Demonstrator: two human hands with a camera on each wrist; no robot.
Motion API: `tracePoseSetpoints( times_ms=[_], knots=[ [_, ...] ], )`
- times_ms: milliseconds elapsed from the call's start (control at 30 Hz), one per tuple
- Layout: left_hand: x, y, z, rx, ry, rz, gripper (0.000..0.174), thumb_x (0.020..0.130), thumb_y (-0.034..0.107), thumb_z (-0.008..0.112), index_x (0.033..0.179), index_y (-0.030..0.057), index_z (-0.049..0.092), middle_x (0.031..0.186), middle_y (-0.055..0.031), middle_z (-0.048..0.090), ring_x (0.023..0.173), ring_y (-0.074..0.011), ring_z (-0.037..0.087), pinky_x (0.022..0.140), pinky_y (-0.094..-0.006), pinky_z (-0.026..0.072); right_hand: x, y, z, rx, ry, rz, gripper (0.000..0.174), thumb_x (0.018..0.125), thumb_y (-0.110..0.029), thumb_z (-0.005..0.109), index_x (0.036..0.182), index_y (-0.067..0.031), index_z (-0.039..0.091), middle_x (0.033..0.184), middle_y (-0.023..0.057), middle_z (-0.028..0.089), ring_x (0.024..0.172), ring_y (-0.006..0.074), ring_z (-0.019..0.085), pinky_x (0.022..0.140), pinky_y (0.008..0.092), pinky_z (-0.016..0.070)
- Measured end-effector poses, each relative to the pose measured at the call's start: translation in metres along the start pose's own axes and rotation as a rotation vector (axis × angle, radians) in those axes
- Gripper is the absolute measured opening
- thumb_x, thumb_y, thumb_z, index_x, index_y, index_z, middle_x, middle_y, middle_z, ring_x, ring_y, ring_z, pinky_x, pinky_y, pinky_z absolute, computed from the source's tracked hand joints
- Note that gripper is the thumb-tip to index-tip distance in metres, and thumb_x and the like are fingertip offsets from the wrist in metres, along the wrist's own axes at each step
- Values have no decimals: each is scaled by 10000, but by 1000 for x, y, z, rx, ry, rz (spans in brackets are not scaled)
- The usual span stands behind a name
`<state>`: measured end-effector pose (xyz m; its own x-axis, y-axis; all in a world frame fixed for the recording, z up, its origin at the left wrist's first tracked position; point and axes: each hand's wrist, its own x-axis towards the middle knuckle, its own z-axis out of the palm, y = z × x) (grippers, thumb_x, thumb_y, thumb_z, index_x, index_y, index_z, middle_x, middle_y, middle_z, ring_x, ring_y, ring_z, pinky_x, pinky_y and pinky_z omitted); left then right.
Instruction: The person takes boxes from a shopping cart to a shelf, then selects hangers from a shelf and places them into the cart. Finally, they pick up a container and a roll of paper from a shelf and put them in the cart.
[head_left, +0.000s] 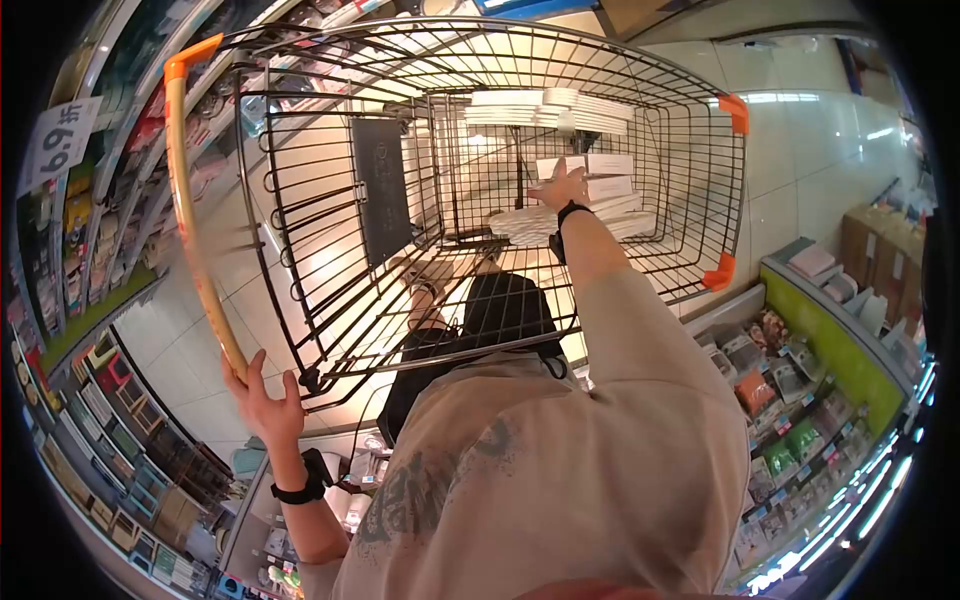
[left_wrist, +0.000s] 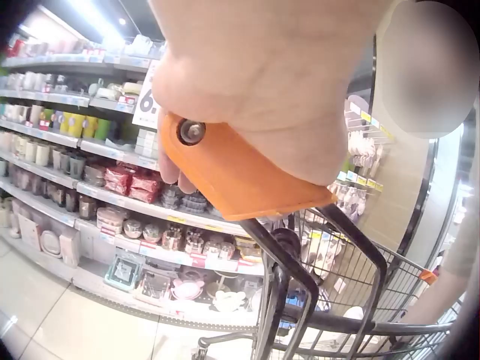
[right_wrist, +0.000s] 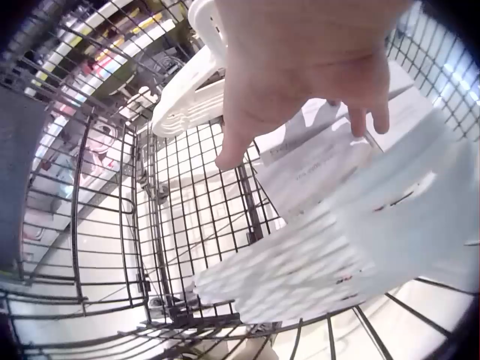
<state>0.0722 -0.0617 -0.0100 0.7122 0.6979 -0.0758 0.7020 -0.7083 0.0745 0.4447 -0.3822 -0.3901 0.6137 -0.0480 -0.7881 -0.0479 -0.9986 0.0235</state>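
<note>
My left hand [head_left: 270,408] grips the end of the shopping cart's handle [head_left: 190,215]; in the left wrist view the palm lies over its orange end cap [left_wrist: 232,169], fingertips showing beyond it. Inside the wire cart [head_left: 690,190], my right hand [head_left: 565,188] hovers low over white boxes [head_left: 612,163], fingers spread. In the right wrist view its thumb hangs apart and two fingertips lie right at a white box [right_wrist: 311,169] with small print. Beside the boxes are a film-wrapped white stack [right_wrist: 300,266] and stacked white plastic hangers [right_wrist: 191,101].
A dark panel [head_left: 382,190] is on the cart's child-seat section. Shelves of housewares [left_wrist: 112,157] flank the aisle on the left, and a low green-edged display [head_left: 800,400] of packaged goods stands at the right. Pale tiled floor [head_left: 775,195] extends past the cart.
</note>
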Motion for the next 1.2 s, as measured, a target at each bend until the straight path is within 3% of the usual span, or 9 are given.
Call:
tracePoseSetpoints(
  times_ms=[133, 267, 600, 733, 833, 967, 1000, 1100, 1200],
  knots=[
    [3, 0, 2, 16, 1, -5, 417, 764, 131, 730, 1175, 104, 671, 1488, -229, 402, 1241, -444, 540, 921, -455, 502, -10, 0, 4, -295, 224, -159, 1015, 752, -488, 806, 1567, -205, 271, 1612, 224, 180, 1424, 446, 315, 1144, 630, 257],
    [1, -4, 4, 27, 27, 41, 406, 751, 120, 724, 1153, 93, 677, 1464, -232, 419, 1166, -413, 587, 887, -436, 510, 37, 28, 41, -506, 480, -392, 730, 901, -246, 625, 1555, -208, 303, 1602, 103, 271, 1443, 420, 277, 1178, 610, 187],
    [-5, -3, 4, -49, -30, -61, 352, 813, 75, 682, 1164, 65, 660, 1438, -173, 414, 901, -240, 606, 803, -362, 524, 58, 21, 48, -689, 523, -348, 725, 956, -247, 548, 1591, -243, 200, 1567, 87, 317, 1460, 369, 260, 1180, 589, 216],
    [-5, -7, 6, -45, -9, -42, 382, 758, 72, 700, 1138, 66, 666, 1427, -185, 421, 913, -282, 624, 770, -369, 532, 68, 17, 40, -717, 446, -436, 663, 968, -282, 534, 1568, -250, 252, 1489, 99, 396, 1437, 366, 300, 1179, 616, 173],
    [-4, 4, 3, -48, -28, -41, 365, 787, 63, 680, 1151, 63, 648, 1429, -157, 412, 866, -226, 589, 776, -355, 512, 72, 14, 33, -748, 389, -429, 689, 933, -282, 609, 1545, -212, 301, 1430, 75, 451, 1368, 343, 392, 1138, 605, 230],
    [-4, 3, 2, -64, -31, 5, 358, 781, 88, 701, 1132, 57, 641, 1435, -179, 400, 853, -252, 596, 775, -378, 515, 59, 17, 31, -617, 601, -480, 641, 844, -250, 693, 1409, -115, 424, 1259, 130, 550, 1210, 366, 513, 1107, 595, 291],
    [-4, 4, 1, -38, -47, -45, 356, 768, 149, 725, 1110, 76, 660, 1443, -237, 409, 915, -339, 663, 771, -408, 552, 52, 16, 29, -580, 677, -494, 660, 796, -205, 720, 1380, -91, 436, 1218, 146, 559, 1193, 375, 514, 1101, 600, 299],
    [-7, 3, -2, -42, -51, -57, 366, 771, 180, 741, 1114, 82, 661, 1454, -241, 402, 945, -370, 673, 776, -428, 554, 23, 9, 11, -570, 702, -522, 573, 822, -299, 704, 1321, -97, 505, 1280, 141, 547, 1206, 358, 520, 1104, 606, 305],
    [-9, -5, -2, 5, -44, -7, 380, 767, 219, 765, 1113, 99, 664, 1446, -221, 419, 1077, -409, 629, 823, -464, 540, -32, -3, -36, -489, 504, -518, 864, 679, -359, 833, 1393, -87, 429, 1316, 150, 530, 1262, 358, 479, 1089, 615, 317]
  ],
)
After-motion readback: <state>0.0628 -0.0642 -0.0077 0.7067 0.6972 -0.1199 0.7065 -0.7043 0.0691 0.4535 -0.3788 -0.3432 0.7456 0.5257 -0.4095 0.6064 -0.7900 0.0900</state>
